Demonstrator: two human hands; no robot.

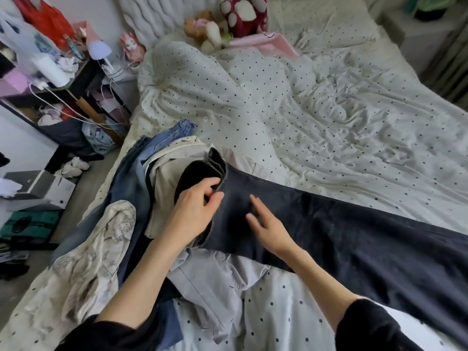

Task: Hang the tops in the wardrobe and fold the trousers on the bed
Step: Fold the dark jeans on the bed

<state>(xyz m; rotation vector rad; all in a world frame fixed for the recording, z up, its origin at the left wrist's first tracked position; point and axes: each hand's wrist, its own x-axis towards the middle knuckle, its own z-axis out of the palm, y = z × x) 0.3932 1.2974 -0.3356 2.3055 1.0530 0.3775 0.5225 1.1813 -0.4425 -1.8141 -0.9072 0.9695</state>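
Overhead, dark trousers point(329, 229) lie across the polka-dot bed point(329, 117); the left hand point(195, 211) pinches their waistband, the right hand point(268, 224) rests spread-fingered beside it, and nearby piled clothes point(162, 158) could likely snag the fold.

A single wide-angle view, worn on the person's head, looks forward and steeply down across the bed point(354, 117) from its near edge. It sits close above the left hand point(195, 211) and right hand point(268, 224), whose forearms enter from the bottom of the picture. The dark trousers point(354, 236) run off the right edge. Far ahead lie the stuffed toys point(222, 24) at the bed's head; at the far left stands a cluttered shelf point(58, 87). Straight lines bow near the borders.
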